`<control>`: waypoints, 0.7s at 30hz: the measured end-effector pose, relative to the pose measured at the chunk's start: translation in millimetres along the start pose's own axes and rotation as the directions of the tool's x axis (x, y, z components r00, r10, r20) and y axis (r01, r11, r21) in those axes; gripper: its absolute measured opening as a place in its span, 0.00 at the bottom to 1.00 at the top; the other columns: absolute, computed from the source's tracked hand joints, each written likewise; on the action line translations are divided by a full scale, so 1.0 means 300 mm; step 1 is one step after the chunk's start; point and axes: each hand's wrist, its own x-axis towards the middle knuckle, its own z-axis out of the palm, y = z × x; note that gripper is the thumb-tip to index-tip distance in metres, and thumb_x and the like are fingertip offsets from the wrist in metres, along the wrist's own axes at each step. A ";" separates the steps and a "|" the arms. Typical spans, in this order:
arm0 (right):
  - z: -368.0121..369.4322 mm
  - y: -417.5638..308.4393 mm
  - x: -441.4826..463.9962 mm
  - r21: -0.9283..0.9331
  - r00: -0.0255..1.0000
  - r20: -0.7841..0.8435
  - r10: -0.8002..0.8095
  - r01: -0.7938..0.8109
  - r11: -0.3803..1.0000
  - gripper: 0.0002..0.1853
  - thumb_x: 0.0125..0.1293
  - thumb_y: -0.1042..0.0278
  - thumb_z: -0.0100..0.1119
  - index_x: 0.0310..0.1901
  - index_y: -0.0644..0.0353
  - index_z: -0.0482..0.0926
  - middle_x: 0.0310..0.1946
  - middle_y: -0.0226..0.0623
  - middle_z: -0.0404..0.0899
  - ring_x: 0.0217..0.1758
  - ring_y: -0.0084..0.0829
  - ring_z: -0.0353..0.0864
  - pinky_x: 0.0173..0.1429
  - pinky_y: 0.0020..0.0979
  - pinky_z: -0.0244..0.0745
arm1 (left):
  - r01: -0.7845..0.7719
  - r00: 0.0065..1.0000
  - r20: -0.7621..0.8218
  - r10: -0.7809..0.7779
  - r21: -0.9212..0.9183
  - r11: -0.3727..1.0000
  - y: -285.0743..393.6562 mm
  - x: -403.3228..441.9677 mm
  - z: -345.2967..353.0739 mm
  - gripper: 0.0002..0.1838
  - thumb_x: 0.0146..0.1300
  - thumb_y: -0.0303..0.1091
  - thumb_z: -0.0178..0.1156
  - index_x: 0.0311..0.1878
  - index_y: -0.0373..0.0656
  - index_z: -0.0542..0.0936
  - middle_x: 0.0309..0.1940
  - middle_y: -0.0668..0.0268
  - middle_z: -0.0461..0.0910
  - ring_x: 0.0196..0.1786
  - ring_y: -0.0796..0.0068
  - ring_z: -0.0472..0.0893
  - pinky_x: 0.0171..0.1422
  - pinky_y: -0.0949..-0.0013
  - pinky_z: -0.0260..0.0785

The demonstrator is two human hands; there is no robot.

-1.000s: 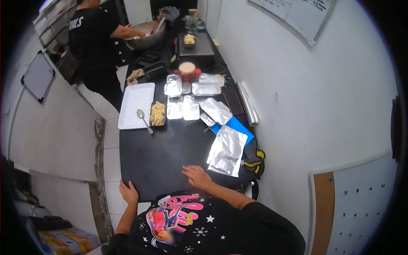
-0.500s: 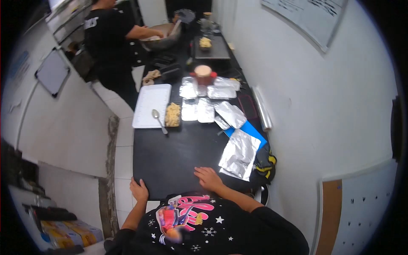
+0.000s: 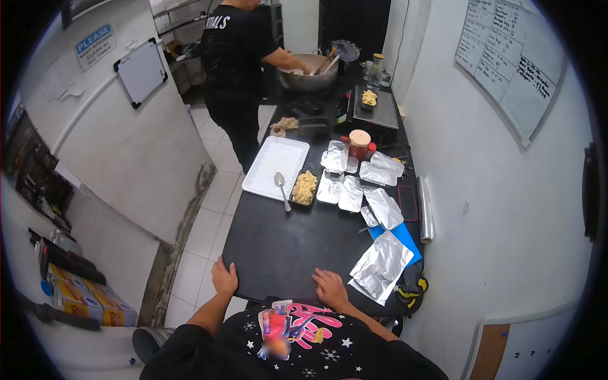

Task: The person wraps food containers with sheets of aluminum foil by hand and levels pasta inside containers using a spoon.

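My left hand (image 3: 225,277) rests on the near left corner of the black table (image 3: 272,247), its thumb apart from the fingers and nothing in it. Flat near the front edge lies my right hand (image 3: 330,287), fingers stretched out and holding nothing. Foil sheets (image 3: 382,265) lie to its right. Farther up the table a spoon (image 3: 282,190) leans on the edge of a white tray (image 3: 276,166), beside a black container of yellowish food (image 3: 304,187). Several foil-covered containers (image 3: 350,193) stand right of it, near a red container with a pale lid (image 3: 360,145).
At the far left side of the table a co-worker (image 3: 234,69) has a hand in a large metal bowl (image 3: 308,77). A scale (image 3: 375,113) holds a small food container. A foil roll (image 3: 425,209) lies along the right wall, near a blue folder (image 3: 408,242).
The view has swung to the left, so the table and the objects sit farther right in the frame. Both my hands stay at the same places on the table.
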 end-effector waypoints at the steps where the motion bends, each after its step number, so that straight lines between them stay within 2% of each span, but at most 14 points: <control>1: 0.001 0.002 0.000 0.001 1.000 0.000 -0.002 0.002 1.000 0.19 0.53 0.72 0.57 0.49 0.55 0.80 0.58 0.34 0.76 0.58 0.40 0.74 0.62 0.42 0.67 | -0.004 1.000 -0.005 0.004 0.002 1.000 -0.001 0.000 0.002 0.31 0.65 0.45 0.55 0.67 0.41 0.63 0.55 0.52 0.70 0.59 0.49 0.69 0.59 0.48 0.65; 5: 0.000 0.000 -0.002 -0.007 1.000 -0.005 -0.002 0.002 1.000 0.19 0.53 0.72 0.57 0.49 0.54 0.80 0.57 0.33 0.76 0.58 0.40 0.74 0.62 0.42 0.67 | -0.004 1.000 -0.017 0.004 -0.019 1.000 0.017 -0.005 -0.011 0.30 0.65 0.43 0.56 0.65 0.36 0.64 0.54 0.46 0.71 0.58 0.45 0.70 0.62 0.50 0.63; 8: -0.007 -0.005 0.000 -0.021 1.000 -0.005 -0.004 0.004 1.000 0.19 0.53 0.72 0.58 0.49 0.54 0.80 0.57 0.33 0.77 0.58 0.39 0.74 0.62 0.42 0.67 | 0.010 1.000 -0.006 -0.010 -0.012 1.000 0.012 -0.002 -0.004 0.31 0.65 0.44 0.55 0.66 0.36 0.63 0.55 0.47 0.71 0.59 0.46 0.69 0.63 0.50 0.63; 11: -0.010 -0.005 0.001 -0.027 1.000 -0.008 -0.010 0.010 1.000 0.19 0.53 0.72 0.58 0.49 0.54 0.80 0.57 0.33 0.77 0.58 0.39 0.74 0.62 0.41 0.68 | 0.022 1.000 0.008 -0.022 0.023 0.999 -0.004 0.002 0.012 0.31 0.65 0.46 0.55 0.67 0.41 0.62 0.56 0.52 0.70 0.59 0.49 0.69 0.59 0.48 0.65; 21: -0.001 0.006 -0.006 -0.014 0.999 -0.031 -0.021 0.021 1.000 0.18 0.53 0.72 0.58 0.48 0.55 0.80 0.56 0.34 0.77 0.57 0.40 0.75 0.61 0.41 0.68 | 0.005 1.000 -0.006 -0.005 0.034 0.999 0.003 -0.002 0.009 0.31 0.65 0.45 0.55 0.67 0.41 0.63 0.55 0.51 0.70 0.58 0.48 0.70 0.58 0.48 0.66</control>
